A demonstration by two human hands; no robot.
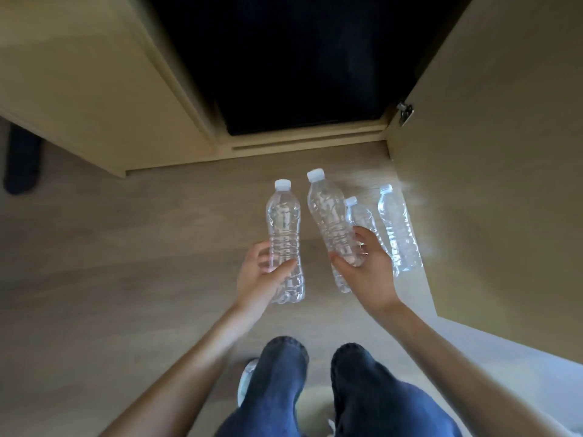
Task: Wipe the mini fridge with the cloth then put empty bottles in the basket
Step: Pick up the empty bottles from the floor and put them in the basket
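My left hand (258, 275) grips a clear empty plastic bottle (283, 222) with a white cap, held above the wood floor. My right hand (367, 272) grips a second clear bottle (328, 216), tilted left at the top. Two more clear bottles stand on the floor to the right: a shorter-looking one (359, 216) partly hidden behind the held bottle and my fingers, and another (399, 231) close to the open cabinet door. The black mini fridge (299, 64) sits inside the cabinet ahead, its front dark. No cloth or basket is in view.
A beige cabinet (94, 89) frames the fridge, and its open door (504, 152) stands at the right with a metal hinge (404, 112). A dark chair leg (22, 162) shows at far left. My legs in blue jeans (315, 389) are below.
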